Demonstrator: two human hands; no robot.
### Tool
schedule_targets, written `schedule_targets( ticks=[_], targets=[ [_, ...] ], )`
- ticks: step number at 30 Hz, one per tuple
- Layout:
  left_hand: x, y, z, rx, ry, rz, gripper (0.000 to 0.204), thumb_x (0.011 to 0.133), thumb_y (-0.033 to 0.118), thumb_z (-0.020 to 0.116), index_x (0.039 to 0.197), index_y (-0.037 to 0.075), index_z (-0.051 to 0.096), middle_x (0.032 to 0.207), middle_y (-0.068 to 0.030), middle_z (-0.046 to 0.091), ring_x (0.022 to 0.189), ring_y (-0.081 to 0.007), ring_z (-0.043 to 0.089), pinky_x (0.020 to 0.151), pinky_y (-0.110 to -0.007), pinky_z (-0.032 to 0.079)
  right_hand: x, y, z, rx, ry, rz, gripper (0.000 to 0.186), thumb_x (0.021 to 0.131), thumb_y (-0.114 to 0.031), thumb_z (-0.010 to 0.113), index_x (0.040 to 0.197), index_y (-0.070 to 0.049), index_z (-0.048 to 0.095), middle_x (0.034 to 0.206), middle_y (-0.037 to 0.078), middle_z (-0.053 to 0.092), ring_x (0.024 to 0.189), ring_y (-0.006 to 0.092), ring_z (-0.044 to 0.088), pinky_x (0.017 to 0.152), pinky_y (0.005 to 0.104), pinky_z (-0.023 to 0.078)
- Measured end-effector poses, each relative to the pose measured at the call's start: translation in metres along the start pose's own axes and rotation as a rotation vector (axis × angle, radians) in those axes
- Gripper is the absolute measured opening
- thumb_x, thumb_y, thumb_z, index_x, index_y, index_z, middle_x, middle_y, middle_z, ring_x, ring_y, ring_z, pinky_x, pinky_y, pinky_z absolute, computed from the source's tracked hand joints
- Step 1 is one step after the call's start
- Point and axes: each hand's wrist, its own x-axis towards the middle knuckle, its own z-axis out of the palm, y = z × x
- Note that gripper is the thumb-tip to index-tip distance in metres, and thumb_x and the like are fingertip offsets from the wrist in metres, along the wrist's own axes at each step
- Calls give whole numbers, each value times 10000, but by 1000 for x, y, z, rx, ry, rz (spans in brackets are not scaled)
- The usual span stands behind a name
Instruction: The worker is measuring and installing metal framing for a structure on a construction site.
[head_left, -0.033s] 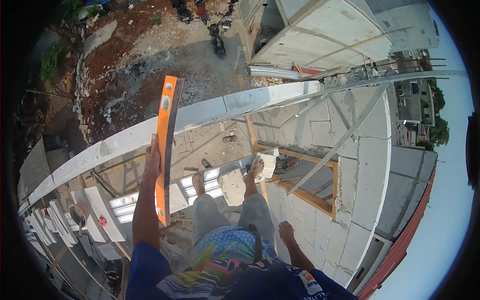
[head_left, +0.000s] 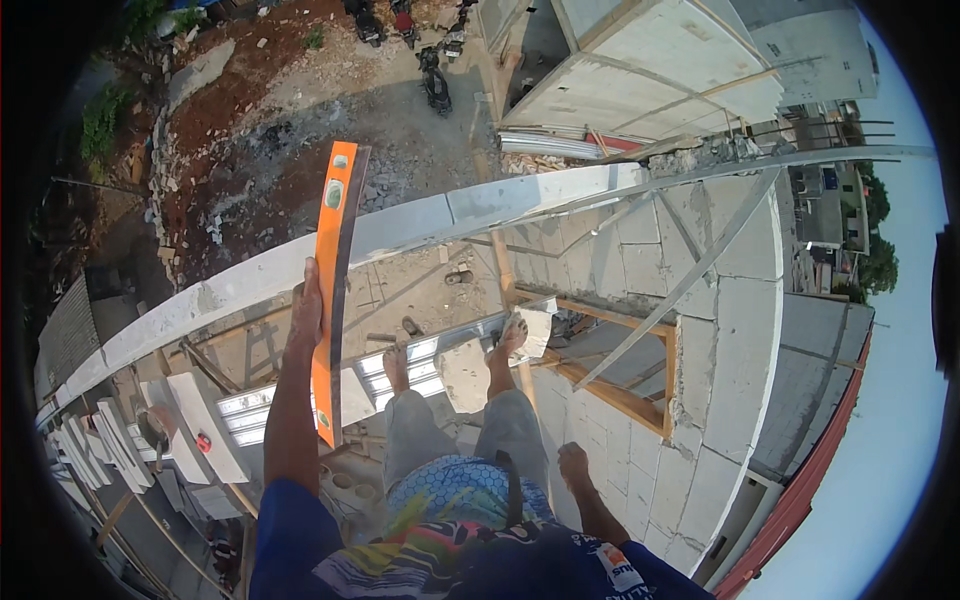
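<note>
- An orange spirit level (head_left: 332, 290) is in the left hand (head_left: 309, 308), its long body running nearly up and down the view with a slight lean, top end toward the right.
- The left hand is closed against the level's left edge, around the middle of its length; the thumb side faces up the picture (the other fingers are mostly hidden behind the level, so how far they curl cannot be told).
- The level's upper half reaches well past that hand and crosses in front of a pale block wall (head_left: 400, 228); whether it touches the wall cannot be told.
- Its lower end hangs beside the left forearm.
- The right hand (head_left: 573, 465) is low beside the right thigh, well apart from the level and to its right; it looks loosely curled and seems to hold nothing, though its palm is turned from view.
- Between level and right hand are the bare left foot (head_left: 396, 368), near ribbed metal sheeting (head_left: 428, 370), and the bare right foot (head_left: 512, 336), at a broken pale slab (head_left: 536, 328).
</note>
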Motion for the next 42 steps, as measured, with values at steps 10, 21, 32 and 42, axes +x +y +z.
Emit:
schedule_targets(
  ticks=[10,21,32,42],
  targets=[
    [104,-10,46,-76,167,-49,723,878,687,469,1035,1,632,774,-16,575,666,-87,552,570,-249,468,158,-137,-128,937,141,278,134,942,-190,510,936,-66,560,589,-33,418,407,48,312,357,229,222],
    [85,2,71,-95,11,97,580,934,610,442,999,61,618,769,-4,614,630,-83,593,552,-230,498,168,-169,-60,835,18,296,145,925,-183,526,867,-55,563,610,-37,423,459,42,341,392,217,243],
    [16,179,222,-258,-398,529,518,902,642,455,862,128,508,654,18,507,498,-78,472,418,-236,397,80,-105,19,106,-43,218,271,919,-278,505,965,-37,621,947,265,637,923,436,614,827,522,469],
    [19,262,461,-344,-695,975,714,755,734,610,947,47,637,773,-7,575,684,-66,534,589,-252,438,95,-80,35,43,-152,128,356,955,-346,439,1142,-86,595,1073,212,641,1040,410,591,914,497,443]
  ],
)
